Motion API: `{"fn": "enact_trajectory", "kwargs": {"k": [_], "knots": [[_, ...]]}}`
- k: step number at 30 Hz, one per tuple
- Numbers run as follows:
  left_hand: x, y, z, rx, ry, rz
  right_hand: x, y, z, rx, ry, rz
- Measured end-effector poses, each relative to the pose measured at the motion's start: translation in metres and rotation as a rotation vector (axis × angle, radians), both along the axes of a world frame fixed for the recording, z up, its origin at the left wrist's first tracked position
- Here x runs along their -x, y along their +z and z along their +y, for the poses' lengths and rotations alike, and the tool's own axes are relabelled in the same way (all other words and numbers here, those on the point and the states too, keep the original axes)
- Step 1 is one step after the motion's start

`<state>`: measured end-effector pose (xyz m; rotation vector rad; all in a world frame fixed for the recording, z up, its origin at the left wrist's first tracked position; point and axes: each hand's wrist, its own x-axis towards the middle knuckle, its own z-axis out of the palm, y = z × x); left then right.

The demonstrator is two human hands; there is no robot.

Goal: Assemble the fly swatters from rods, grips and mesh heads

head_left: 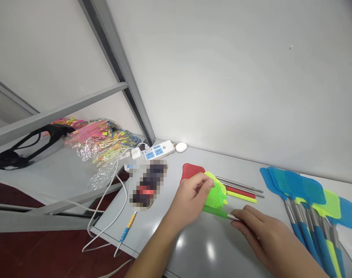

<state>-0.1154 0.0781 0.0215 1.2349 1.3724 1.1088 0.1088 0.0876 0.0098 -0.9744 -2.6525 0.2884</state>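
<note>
My left hand [190,197] is closed, its fingers curled, and a green handle [216,211] comes out from under its palm. That handle sits in line with a metal rod [234,217], pinched by the fingers of my right hand [261,229]. Right by my left fingers are a green mesh fly swatter head [214,197] and a yellow one [215,180]; whether the fingers touch them I cannot tell. Behind lies a red swatter head [192,171]. Metal rods [239,184], a red handle [241,192] and a yellow handle [241,197] rest just beyond my hands.
Blue and yellow fly swatters [312,216] are piled at right. On the left are a phone [149,185] with a cable, a power strip [158,150] and a round white object [181,147]. Bagged colourful items [103,139] and a black strapped object [28,150] lie behind the metal frame [121,58].
</note>
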Motion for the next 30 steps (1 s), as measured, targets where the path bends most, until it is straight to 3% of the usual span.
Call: {"fn": "enact_trajectory", "kwargs": {"k": [3,9,13,17,21,25,27,30], "knots": [[0.012,-0.007,-0.009,0.025,-0.006,0.022,0.004,-0.002,-0.004,0.029,-0.022,0.024],[0.018,-0.023,-0.018,0.037,0.015,0.015,0.019,-0.016,-0.002,0.234,0.012,0.054],[0.022,-0.025,-0.016,0.015,-0.001,0.042,0.026,-0.015,0.0,0.224,0.014,0.038],[0.023,-0.03,-0.021,0.015,-0.126,0.022,0.034,-0.003,0.006,0.168,0.018,-0.028],[0.023,-0.044,-0.039,0.167,-0.264,-0.011,0.043,0.002,0.02,0.2,0.038,0.06],[0.029,-0.065,-0.056,0.228,0.03,-0.179,0.057,-0.018,0.032,0.237,-0.093,0.231],[0.031,-0.073,-0.06,0.219,0.179,-0.283,0.064,-0.034,0.035,0.2,-0.183,0.169],[0.031,-0.079,-0.062,0.207,0.243,-0.32,0.075,-0.053,0.036,0.116,-0.199,0.001]]}}
